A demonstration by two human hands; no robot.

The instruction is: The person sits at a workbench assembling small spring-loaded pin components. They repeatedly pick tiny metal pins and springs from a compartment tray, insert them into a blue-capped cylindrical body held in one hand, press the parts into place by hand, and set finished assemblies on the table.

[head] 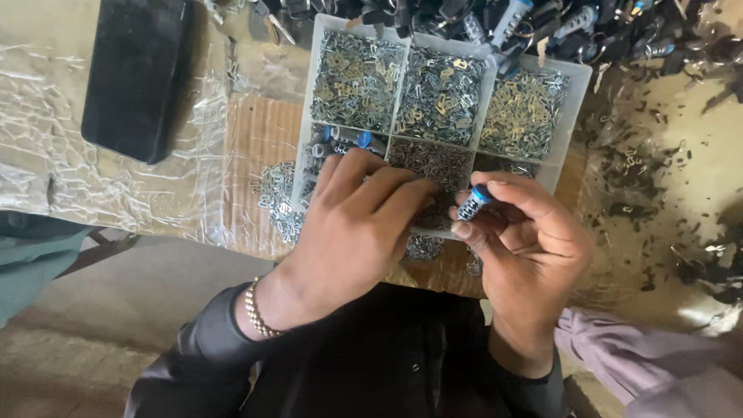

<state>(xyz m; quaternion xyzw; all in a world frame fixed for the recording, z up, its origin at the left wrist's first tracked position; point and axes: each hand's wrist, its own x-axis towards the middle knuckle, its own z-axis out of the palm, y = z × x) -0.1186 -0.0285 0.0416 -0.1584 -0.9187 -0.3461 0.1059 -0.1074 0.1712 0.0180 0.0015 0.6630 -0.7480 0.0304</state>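
At centre frame, the right hand (526,240) pinches a small cylindrical part with a blue cap (473,203) between thumb and forefinger; the remaining fingers curl loosely beneath it. The part sits at 9 o'clock of that hand, over the near edge of the compartment tray (571,104).

The left hand (360,224) lies at 9 o'clock of the part, palm down, fingers bent toward the lower middle compartment of small metal clips (437,162). Whether its fingertips have hold of a clip cannot be told; they are hidden against the right hand.

Handling judgement: the capped part appears light, rigid and short, with a smooth cap likely to slip. Hold is best taken on the patterned barrel below the cap, as at present. The clips appear thin, light and prone to tangle.

Surroundings: upper compartments hold more metal pieces (357,77). Loose clips (277,197) lie at 9 o'clock of the tray on cardboard. A black rectangular case (135,73) rests at 10 o'clock. Dark assembled parts (588,27) are heaped at 1 o'clock.
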